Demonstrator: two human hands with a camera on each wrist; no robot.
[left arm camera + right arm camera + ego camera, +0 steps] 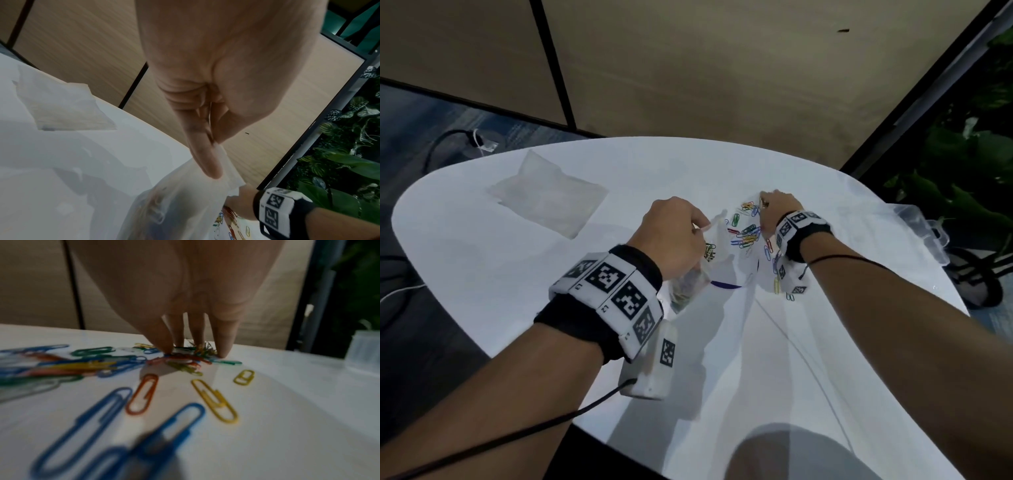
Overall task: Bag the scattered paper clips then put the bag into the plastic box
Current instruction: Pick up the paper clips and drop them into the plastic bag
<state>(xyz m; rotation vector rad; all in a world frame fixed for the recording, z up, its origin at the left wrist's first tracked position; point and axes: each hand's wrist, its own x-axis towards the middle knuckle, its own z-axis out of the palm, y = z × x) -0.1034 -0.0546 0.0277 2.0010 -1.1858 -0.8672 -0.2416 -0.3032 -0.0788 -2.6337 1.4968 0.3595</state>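
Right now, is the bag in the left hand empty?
Not empty: clips show through the bag that the left hand pinches. Many loose clips lie on the table.

Office-type room, likely a meeting corner. Large white table (517,274) with rounded edge in front of me. Beyond it, wood-grain wall panels (722,68) divided by thin black strips. Blue-grey carpet (414,116) on floor to my left, floor outlet (481,141) with plug and dark lead set into it. To my right, black frame (928,85), dense green foliage (962,171) behind it, like decorative plant wall. Stationery on table: coloured paper clips (744,233) scattered mid-table, clear plastic box (921,222) at right edge.
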